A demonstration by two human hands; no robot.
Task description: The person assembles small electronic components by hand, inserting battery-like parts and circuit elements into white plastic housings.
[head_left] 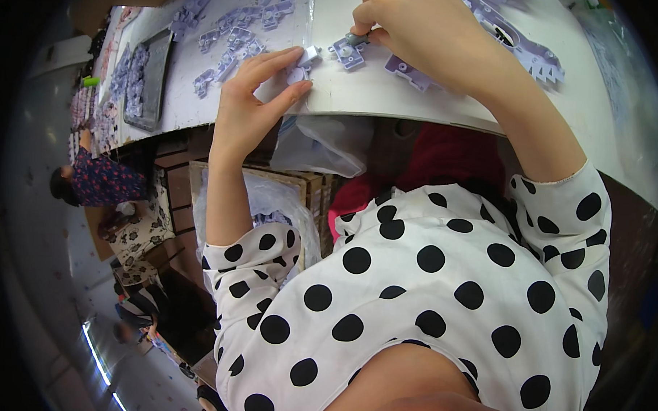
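Observation:
My left hand is at the table's near edge, thumb and forefinger on either side of a small lavender plastic part. Just right of it lies a square lavender plastic piece with a raised round post. Above that piece, the fingertips of my right hand pinch a small grey part, touching or very close to it; the fingers partly cover it. Under my right wrist is another lavender piece with a notched edge.
Loose lavender parts spread over the white table at far left, beside a dark tray of parts. A large lavender housing lies at right. Below the table stands a plastic-lined box. Other people sit at left.

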